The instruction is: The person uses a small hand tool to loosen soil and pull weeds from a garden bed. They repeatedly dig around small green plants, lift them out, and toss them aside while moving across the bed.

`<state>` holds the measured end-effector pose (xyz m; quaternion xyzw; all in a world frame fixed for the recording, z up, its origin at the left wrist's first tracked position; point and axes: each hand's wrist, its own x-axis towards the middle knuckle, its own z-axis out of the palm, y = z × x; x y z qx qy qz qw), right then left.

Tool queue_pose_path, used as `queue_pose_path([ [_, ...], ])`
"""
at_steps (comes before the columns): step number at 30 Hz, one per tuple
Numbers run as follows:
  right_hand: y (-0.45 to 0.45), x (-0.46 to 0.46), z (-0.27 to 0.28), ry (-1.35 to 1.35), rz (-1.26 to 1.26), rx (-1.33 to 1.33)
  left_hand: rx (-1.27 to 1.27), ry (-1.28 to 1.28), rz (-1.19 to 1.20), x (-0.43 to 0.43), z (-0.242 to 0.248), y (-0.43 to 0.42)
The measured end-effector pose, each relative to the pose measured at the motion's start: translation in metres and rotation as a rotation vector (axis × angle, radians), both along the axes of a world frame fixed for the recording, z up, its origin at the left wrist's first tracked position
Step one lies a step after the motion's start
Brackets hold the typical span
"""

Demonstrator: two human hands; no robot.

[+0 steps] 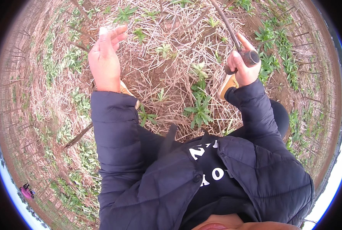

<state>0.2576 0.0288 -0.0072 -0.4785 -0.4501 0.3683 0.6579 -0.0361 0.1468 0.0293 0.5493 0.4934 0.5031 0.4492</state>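
My left hand [106,54] is raised above the straw at the left, its fingers apart and bent, with nothing seen in it. In my right hand [244,64], at the upper right, is the dark handle [250,58] of a tool; my index finger stretches out along it. A narrow, slightly curved metal rod or blade [226,23] runs from the handle towards the top edge, where its far end is out of view. Between my hands lie dry straw [168,74] and a leafy green plant [200,110].
My tan shoes [228,84] stand on the ground either side of the straw. A broken woody stem [78,135] sticks up at the left, with more stalks farther out. Green weeds [264,36] grow at the right. A distant person in pink [27,192] is at the lower left.
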Motion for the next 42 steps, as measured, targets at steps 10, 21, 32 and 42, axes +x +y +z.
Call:
queue_pose_path([
  [10, 0.016, -0.072, -0.105, -0.597, 0.391, -0.695, 0.018, -0.14, 0.246, -0.053, 0.009, 0.004],
  [21, 0.151, -0.131, -0.189, -0.697, 0.274, -0.575, -0.285, -0.374, 0.063, -0.047, -0.024, 0.009],
  [32, 0.184, -0.13, -0.275, -0.794, 0.164, -0.651, -0.331, -0.476, 0.047, -0.048, -0.026, 0.014],
  [42, 0.154, -0.106, -0.317, -0.686, 0.272, -0.626, -0.312, -0.494, 0.07, -0.059, -0.025, 0.008],
])
